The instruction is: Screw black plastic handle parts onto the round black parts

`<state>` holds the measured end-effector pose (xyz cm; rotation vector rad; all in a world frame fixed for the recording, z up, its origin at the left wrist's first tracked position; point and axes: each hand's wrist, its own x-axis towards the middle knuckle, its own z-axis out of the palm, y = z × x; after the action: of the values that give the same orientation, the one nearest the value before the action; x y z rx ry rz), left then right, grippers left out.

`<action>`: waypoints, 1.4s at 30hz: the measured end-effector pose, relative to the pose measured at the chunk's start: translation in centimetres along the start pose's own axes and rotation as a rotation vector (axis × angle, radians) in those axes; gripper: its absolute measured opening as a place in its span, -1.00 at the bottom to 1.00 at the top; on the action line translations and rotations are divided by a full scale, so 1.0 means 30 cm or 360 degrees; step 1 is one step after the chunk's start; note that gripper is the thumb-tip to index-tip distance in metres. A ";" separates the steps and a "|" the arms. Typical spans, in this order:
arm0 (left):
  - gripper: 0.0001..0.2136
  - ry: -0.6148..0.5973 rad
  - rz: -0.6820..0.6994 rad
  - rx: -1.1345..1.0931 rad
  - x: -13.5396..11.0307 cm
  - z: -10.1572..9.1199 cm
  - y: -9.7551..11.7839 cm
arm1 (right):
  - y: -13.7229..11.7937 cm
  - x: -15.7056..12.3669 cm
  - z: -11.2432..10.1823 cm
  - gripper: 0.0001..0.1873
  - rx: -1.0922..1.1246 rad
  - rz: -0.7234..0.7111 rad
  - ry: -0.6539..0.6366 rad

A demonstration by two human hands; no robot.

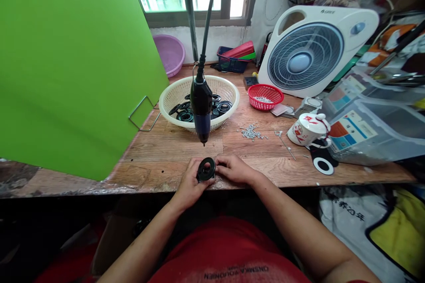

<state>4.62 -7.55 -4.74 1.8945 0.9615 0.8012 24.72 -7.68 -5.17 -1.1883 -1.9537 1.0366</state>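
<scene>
My left hand (pixel 192 181) is closed around a black ring-shaped part (pixel 202 176) with a round hole through it, near the table's front edge. Close against the part's right side is my right hand (pixel 232 169), its fingers curled and pressed together; whatever they may pinch is hidden. Just above the part hangs a black electric screwdriver (pixel 202 101), bit pointing down, touched by neither hand. Behind it, a cream plastic basket (pixel 166 108) holds several similar black parts. A loose pile of small silvery screws (pixel 251 132) lies on the tabletop to the right.
A green board (pixel 76 66) stands along the left. On the right are a red basket (pixel 265 105) of small pieces, a lidded mug (pixel 305 130), a box fan (pixel 302 59) and clear plastic bins (pixel 368 137). A purple basin (pixel 169 55) sits by the window.
</scene>
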 end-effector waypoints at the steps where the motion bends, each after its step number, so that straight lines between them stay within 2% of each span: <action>1: -0.72 -0.0003 -0.0004 0.0006 -0.001 -0.002 0.002 | 0.002 -0.001 -0.002 -0.88 0.0024 -0.0018 -0.0023; 5: -0.73 -0.0041 -0.0006 0.0027 -0.004 -0.006 0.007 | 0.012 -0.011 -0.001 -0.87 0.0177 -0.0104 -0.0037; 9: -0.81 -0.0075 0.0045 0.0033 0.002 -0.006 0.004 | 0.000 -0.017 -0.011 -0.87 0.0186 -0.0139 -0.0075; 10: -0.83 -0.0070 0.0060 0.0050 0.006 -0.005 0.002 | -0.011 -0.014 -0.021 -0.88 0.0176 -0.0164 -0.0026; 11: -0.85 -0.0052 0.0074 0.0080 0.009 -0.003 0.000 | -0.027 -0.007 -0.036 -0.88 0.0158 -0.0201 0.0106; 13: -0.87 0.0013 0.0088 0.0140 0.012 0.002 -0.001 | -0.070 0.020 -0.076 -0.88 0.0115 -0.0278 0.0599; 15: -0.86 0.0067 0.0040 0.0054 0.007 0.009 0.008 | -0.124 0.062 -0.126 -0.70 0.0128 -0.0350 0.1083; 16: -0.85 0.0057 -0.0023 -0.0075 0.000 0.013 0.017 | -0.151 0.088 -0.150 -0.56 0.0167 -0.0390 0.1186; 17: -0.84 0.0038 -0.0109 -0.0249 -0.008 0.018 0.029 | -0.177 0.113 -0.173 -0.44 0.0230 -0.0435 0.1172; 18: -0.84 0.0025 -0.0207 -0.0448 -0.019 0.024 0.044 | -0.201 0.138 -0.191 -0.36 0.0312 -0.0476 0.1062; 20: -0.84 0.0083 -0.0429 -0.0868 -0.041 0.034 0.074 | -0.240 0.176 -0.207 -0.35 0.0485 -0.0507 0.0741; 22: -0.81 0.0245 -0.0679 -0.1241 -0.057 0.041 0.099 | -0.271 0.191 -0.192 -0.40 0.0611 -0.0464 0.0563; 25: -0.73 0.0456 -0.1073 -0.1551 -0.068 0.039 0.122 | -0.320 0.165 -0.126 -0.47 0.0820 -0.0413 0.0648; 28: -0.70 0.0578 -0.1290 -0.1582 -0.067 0.029 0.141 | -0.383 0.103 -0.049 -0.50 0.1100 -0.0472 0.0757; 33: -0.68 0.0630 -0.1237 -0.1651 -0.063 0.031 0.180 | -0.455 0.030 0.019 -0.48 0.1338 -0.0562 0.0684; 37: -0.68 0.0612 -0.1227 -0.1681 -0.064 0.044 0.182 | -0.449 0.015 0.036 -0.51 0.1272 -0.0537 0.0710; 42: -0.67 0.0515 -0.1113 -0.1696 -0.067 0.050 0.165 | -0.424 0.013 0.044 -0.65 0.1281 -0.0646 0.0547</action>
<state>6.37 -11.56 -1.36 0.4734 0.9918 0.9161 18.12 -11.37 5.14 -0.4525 -1.2280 1.1350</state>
